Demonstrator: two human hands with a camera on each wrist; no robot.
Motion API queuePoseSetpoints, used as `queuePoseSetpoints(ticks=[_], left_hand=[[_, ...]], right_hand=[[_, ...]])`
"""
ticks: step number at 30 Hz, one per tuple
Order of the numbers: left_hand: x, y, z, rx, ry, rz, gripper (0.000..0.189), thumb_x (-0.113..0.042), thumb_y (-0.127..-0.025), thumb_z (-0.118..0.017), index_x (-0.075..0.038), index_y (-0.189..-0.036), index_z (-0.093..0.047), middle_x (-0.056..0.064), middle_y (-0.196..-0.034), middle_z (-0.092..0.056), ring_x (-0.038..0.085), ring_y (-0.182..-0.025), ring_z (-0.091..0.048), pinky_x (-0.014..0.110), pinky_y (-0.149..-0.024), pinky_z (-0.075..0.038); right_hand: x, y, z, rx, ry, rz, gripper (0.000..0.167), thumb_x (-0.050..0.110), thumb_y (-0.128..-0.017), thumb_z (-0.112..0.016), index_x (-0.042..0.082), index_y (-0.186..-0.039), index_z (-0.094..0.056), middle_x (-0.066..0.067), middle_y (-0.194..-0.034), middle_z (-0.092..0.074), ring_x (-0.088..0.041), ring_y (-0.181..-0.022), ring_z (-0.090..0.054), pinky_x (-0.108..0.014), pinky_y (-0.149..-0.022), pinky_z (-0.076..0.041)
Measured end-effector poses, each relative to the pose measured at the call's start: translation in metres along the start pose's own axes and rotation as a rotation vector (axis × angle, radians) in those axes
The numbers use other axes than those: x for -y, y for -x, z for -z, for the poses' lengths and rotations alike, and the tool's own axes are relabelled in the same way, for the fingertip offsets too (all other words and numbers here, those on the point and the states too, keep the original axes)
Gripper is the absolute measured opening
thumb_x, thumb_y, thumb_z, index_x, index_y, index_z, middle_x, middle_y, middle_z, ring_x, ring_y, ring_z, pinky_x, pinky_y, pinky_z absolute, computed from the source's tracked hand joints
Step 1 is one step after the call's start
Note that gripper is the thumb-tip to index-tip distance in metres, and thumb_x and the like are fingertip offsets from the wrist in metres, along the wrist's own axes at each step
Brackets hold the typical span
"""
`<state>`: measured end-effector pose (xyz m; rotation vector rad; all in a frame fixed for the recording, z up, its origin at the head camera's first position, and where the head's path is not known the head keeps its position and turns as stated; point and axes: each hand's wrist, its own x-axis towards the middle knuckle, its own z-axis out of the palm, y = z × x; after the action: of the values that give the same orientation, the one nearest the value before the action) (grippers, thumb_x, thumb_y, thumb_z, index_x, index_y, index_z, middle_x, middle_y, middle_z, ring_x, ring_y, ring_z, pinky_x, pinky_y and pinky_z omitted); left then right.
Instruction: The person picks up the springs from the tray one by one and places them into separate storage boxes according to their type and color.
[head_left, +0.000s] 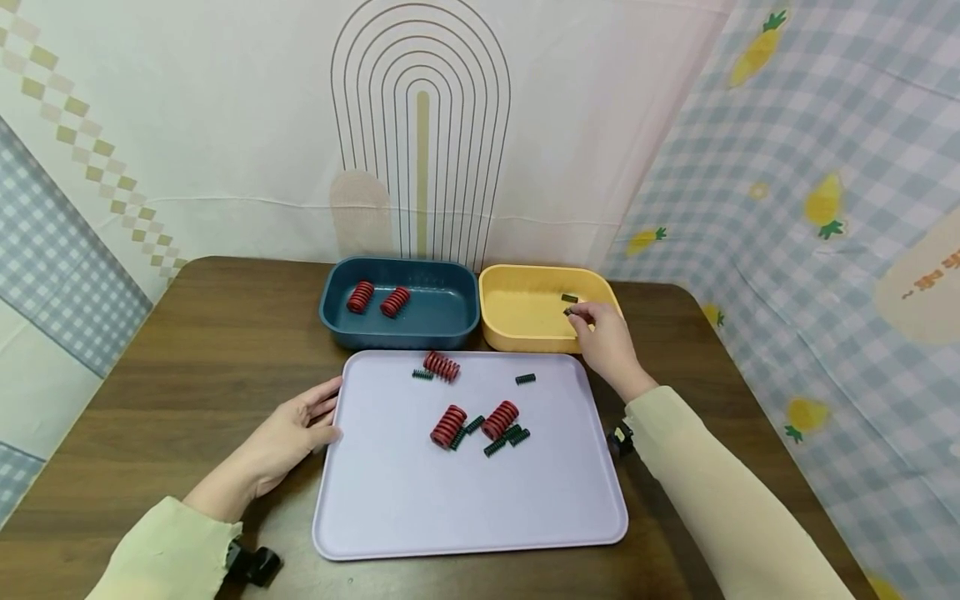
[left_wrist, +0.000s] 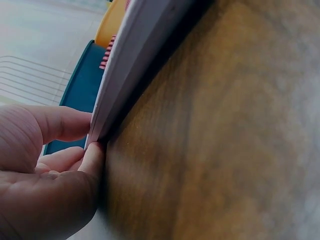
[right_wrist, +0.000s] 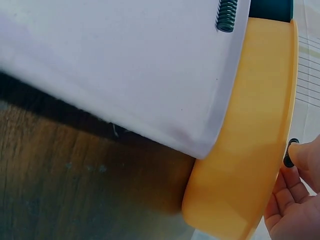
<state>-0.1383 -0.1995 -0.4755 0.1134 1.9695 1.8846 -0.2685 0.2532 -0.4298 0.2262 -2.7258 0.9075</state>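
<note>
My right hand (head_left: 606, 340) is over the yellow bin (head_left: 517, 344), pinching a small dark green spring (right_wrist: 291, 153) between thumb and fingertips. Another small green spring (head_left: 569, 297) lies inside that bin. At the pale lavender tray (head_left: 450, 508), my left hand (head_left: 288, 433) touches the left rim with relaxed fingers; its fingertips (left_wrist: 80, 125) press at the edge in the left wrist view. On the tray lie three large red springs (head_left: 442, 367), one at the back and two near the middle. Several small green springs (head_left: 526, 378) are scattered among and around them.
A dark blue bin (head_left: 399, 342) holding two red springs (head_left: 360, 297) stands left of the yellow one, both behind the tray. Under everything is a brown wooden table (head_left: 247, 333). Patterned cloth (head_left: 600, 100) hangs at the back and the sides.
</note>
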Motion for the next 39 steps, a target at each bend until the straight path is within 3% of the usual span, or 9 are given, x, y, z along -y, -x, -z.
queuePoseSetpoints(ticks=[14, 21, 31, 39], left_hand=[[0.000, 0.000, 0.000, -0.006, -0.004, -0.012, 0.076, 0.011, -0.090, -0.054, -0.004, -0.154, -0.016, 0.026, -0.154, -0.020, 0.031, -0.141, -0.024, 0.020, -0.099, -0.039], [-0.001, 0.000, -0.001, -0.001, 0.004, -0.007, 0.076, 0.011, -0.091, -0.053, -0.004, -0.155, -0.016, 0.025, -0.154, -0.020, 0.031, -0.141, -0.024, 0.021, -0.100, -0.039], [0.000, 0.000, 0.000, -0.003, 0.001, -0.006, 0.076, 0.011, -0.090, -0.054, -0.005, -0.155, -0.016, 0.025, -0.154, -0.020, 0.031, -0.141, -0.024, 0.020, -0.099, -0.039], [0.000, 0.000, 0.000, -0.004, 0.006, -0.002, 0.076, 0.011, -0.090, -0.053, -0.005, -0.155, -0.016, 0.025, -0.154, -0.020, 0.031, -0.141, -0.024, 0.020, -0.099, -0.039]], right_hand=[[0.000, 0.001, -0.001, -0.013, -0.010, 0.014, 0.020, 0.011, -0.096, -0.059, -0.002, -0.108, -0.068, -0.017, -0.104, -0.059, -0.030, -0.098, -0.055, -0.045, -0.089, -0.046], [0.000, 0.003, 0.002, 0.021, -0.022, -0.012, 0.023, 0.015, -0.096, -0.060, -0.001, -0.111, -0.067, -0.014, -0.103, -0.059, -0.030, -0.099, -0.054, -0.045, -0.089, -0.045], [0.004, 0.008, 0.009, 0.067, -0.092, -0.001, 0.035, 0.022, -0.094, -0.065, 0.002, -0.123, -0.063, -0.014, -0.117, -0.060, -0.031, -0.108, -0.055, -0.047, -0.097, -0.043], [0.007, 0.014, 0.014, 0.117, -0.138, 0.021, 0.045, 0.032, -0.090, -0.070, 0.010, -0.128, -0.062, -0.008, -0.122, -0.061, -0.026, -0.110, -0.055, -0.044, -0.095, -0.045]])
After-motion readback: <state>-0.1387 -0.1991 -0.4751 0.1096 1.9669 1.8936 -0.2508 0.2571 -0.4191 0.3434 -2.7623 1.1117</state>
